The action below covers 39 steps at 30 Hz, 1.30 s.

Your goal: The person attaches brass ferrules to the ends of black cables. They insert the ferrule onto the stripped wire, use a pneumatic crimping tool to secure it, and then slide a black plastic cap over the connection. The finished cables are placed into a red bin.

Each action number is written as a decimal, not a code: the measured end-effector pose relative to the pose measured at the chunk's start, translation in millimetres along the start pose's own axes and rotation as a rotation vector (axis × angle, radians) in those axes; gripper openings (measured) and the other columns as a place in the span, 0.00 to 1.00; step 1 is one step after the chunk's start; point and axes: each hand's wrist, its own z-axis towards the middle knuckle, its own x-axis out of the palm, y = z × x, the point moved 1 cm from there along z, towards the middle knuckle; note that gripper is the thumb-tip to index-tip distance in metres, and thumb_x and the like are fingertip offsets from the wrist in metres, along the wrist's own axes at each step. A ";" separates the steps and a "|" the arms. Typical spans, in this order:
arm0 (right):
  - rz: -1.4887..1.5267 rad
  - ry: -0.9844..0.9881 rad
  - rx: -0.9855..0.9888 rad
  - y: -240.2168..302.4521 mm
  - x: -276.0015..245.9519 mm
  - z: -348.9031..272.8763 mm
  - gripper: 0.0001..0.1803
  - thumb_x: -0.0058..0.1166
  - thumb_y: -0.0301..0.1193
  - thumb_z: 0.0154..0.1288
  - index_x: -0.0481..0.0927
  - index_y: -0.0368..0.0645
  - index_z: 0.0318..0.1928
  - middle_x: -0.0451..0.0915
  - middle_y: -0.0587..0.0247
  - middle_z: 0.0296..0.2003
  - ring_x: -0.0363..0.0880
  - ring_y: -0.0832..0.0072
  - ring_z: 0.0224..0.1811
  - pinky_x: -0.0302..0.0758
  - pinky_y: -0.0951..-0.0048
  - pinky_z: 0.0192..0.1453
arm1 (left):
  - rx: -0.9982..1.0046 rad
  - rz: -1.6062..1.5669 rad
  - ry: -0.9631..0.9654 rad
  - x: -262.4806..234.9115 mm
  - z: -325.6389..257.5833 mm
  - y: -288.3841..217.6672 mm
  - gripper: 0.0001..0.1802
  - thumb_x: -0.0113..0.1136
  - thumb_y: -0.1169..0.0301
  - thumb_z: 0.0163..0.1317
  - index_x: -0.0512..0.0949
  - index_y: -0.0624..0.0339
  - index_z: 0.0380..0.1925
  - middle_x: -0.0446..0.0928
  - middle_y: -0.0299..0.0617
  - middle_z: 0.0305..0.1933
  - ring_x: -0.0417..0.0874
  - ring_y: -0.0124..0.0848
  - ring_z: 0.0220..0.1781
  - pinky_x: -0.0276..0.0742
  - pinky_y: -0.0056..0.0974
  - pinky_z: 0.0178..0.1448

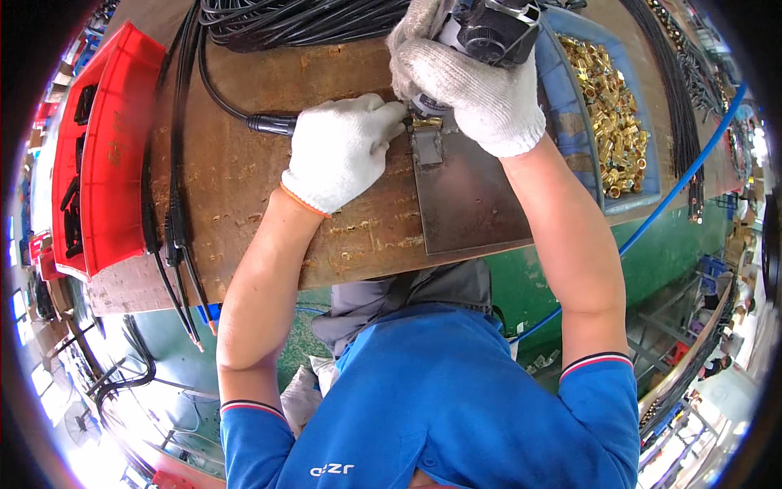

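**Left grip (338,151) is holding a cable end, right grip (476,90) is holding a tool**

The left grip is curling closed round a black cable end (273,124), back of the glove up; the fingers beneath are staying out of sight. Its fingertips are pointing right, just beside a gold fitting (427,122) at a small metal block (428,148). The right grip is wrapping firmly round a black-and-silver tool (493,37), whose lower end is sitting near the fitting. Both elbows are bending outside the front edge of the counter (358,236). Bare room is lying left of the left wrist, reaching to black cables (177,155) beside a red bin (122,163). A blue bin (562,81) is standing close beside the right wrist.
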 end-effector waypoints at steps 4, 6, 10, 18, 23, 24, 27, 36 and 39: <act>-0.178 -0.003 -0.040 -1.6 0.5 2.8 0.12 0.70 0.16 0.59 0.81 0.40 0.41 0.84 0.63 0.35 0.84 0.76 0.37 0.81 0.71 0.45 | -0.010 0.006 0.005 -1.0 -1.2 1.2 0.08 0.68 0.72 0.61 0.86 0.49 0.41 0.82 0.41 0.33 0.88 0.47 0.36 0.82 0.50 0.40; -0.308 0.019 0.005 3.8 0.2 3.4 0.12 0.70 0.17 0.59 0.81 0.41 0.41 0.84 0.64 0.35 0.84 0.76 0.38 0.81 0.72 0.45 | -0.035 0.012 0.039 -2.5 0.4 -0.1 0.11 0.68 0.71 0.62 0.87 0.49 0.45 0.83 0.43 0.36 0.88 0.48 0.38 0.83 0.50 0.43; -0.219 -0.027 0.049 16.2 8.7 2.5 0.12 0.72 0.19 0.60 0.83 0.41 0.42 0.86 0.65 0.36 0.84 0.79 0.37 0.80 0.73 0.41 | -0.088 0.015 0.104 -6.4 1.5 -2.5 0.14 0.69 0.70 0.65 0.89 0.49 0.51 0.86 0.47 0.40 0.89 0.51 0.42 0.84 0.50 0.47; -0.223 -0.247 -0.201 99.3 -24.1 3.9 0.07 0.65 0.27 0.67 0.83 0.38 0.41 0.88 0.55 0.32 0.87 0.67 0.26 0.85 0.67 0.27 | -0.041 0.035 -0.001 -10.8 -1.1 -5.2 0.08 0.68 0.67 0.67 0.88 0.52 0.45 0.84 0.46 0.36 0.88 0.51 0.39 0.84 0.51 0.44; -0.242 -0.622 -0.119 175.3 -105.1 -1.8 0.08 0.65 0.33 0.71 0.86 0.41 0.44 0.87 0.59 0.35 0.85 0.69 0.32 0.83 0.63 0.42 | -0.136 -0.098 -0.080 -26.8 -0.8 -12.1 0.08 0.70 0.68 0.66 0.89 0.52 0.44 0.84 0.47 0.34 0.88 0.50 0.37 0.83 0.50 0.42; -0.347 -0.604 0.029 186.7 -138.8 -5.7 0.09 0.67 0.35 0.70 0.86 0.43 0.41 0.85 0.62 0.32 0.82 0.72 0.27 0.80 0.67 0.35 | -0.121 -0.119 -0.090 -27.9 0.0 -15.2 0.08 0.70 0.68 0.66 0.89 0.52 0.44 0.84 0.47 0.34 0.88 0.50 0.36 0.83 0.50 0.42; -0.701 -0.838 0.332 186.9 -177.8 -25.0 0.13 0.74 0.42 0.67 0.84 0.51 0.37 0.79 0.73 0.22 0.71 0.80 0.14 0.65 0.73 0.16 | -0.093 -0.157 -0.119 -33.4 -1.1 -20.5 0.08 0.70 0.68 0.65 0.89 0.53 0.43 0.84 0.48 0.33 0.88 0.51 0.35 0.83 0.50 0.41; -1.362 -0.653 0.604 166.2 -214.4 -59.6 0.23 0.73 0.45 0.65 0.88 0.35 0.47 0.85 0.66 0.34 0.76 0.79 0.30 0.74 0.69 0.36 | -0.091 -0.200 -0.111 -38.4 -5.6 -14.8 0.09 0.70 0.69 0.64 0.91 0.55 0.43 0.85 0.50 0.33 0.89 0.52 0.35 0.84 0.49 0.40; -2.055 -0.571 0.392 168.4 -209.4 -60.2 0.29 0.74 0.49 0.65 0.88 0.38 0.56 0.89 0.56 0.42 0.87 0.65 0.43 0.82 0.64 0.55 | -0.102 -0.181 -0.087 -42.9 -5.0 -15.7 0.09 0.71 0.68 0.64 0.91 0.55 0.42 0.85 0.50 0.33 0.89 0.52 0.35 0.84 0.49 0.40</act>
